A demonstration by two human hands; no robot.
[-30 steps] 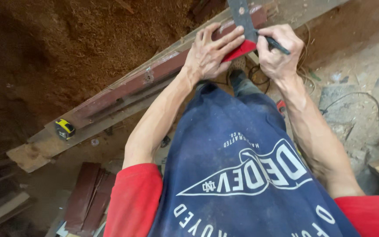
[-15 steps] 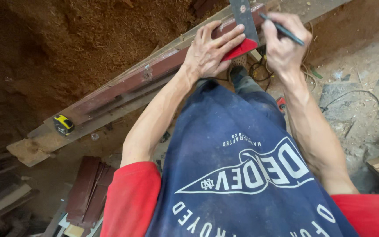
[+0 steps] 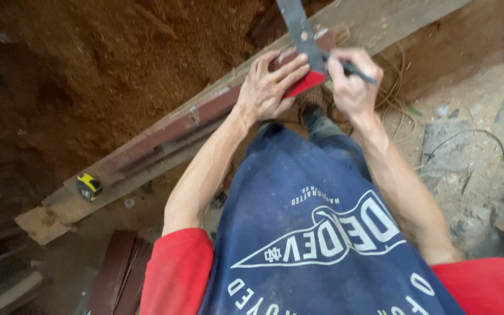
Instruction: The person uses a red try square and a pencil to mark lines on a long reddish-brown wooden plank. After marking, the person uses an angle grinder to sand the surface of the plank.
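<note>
My left hand (image 3: 270, 87) presses flat on the red stock of a try square (image 3: 307, 83), whose grey metal blade (image 3: 296, 22) lies across a long reddish wooden board (image 3: 164, 129). My right hand (image 3: 352, 81) grips a dark pencil (image 3: 354, 69) with its tip at the blade's edge on the board. A pale plank (image 3: 392, 17) lies beside the board at the top right. I wear a dark blue apron with white print over red sleeves.
A yellow and black tape measure (image 3: 88, 185) rests on the board's lower left end. Brown sawdust (image 3: 88, 64) is piled beyond the board. Dark wood pieces (image 3: 118, 274) lie at the lower left. Thin cords (image 3: 468, 137) and rubble cover the ground at the right.
My right hand with the pencil has shifted slightly toward the blade of the square. The left hand stays pressed on the red stock.
</note>
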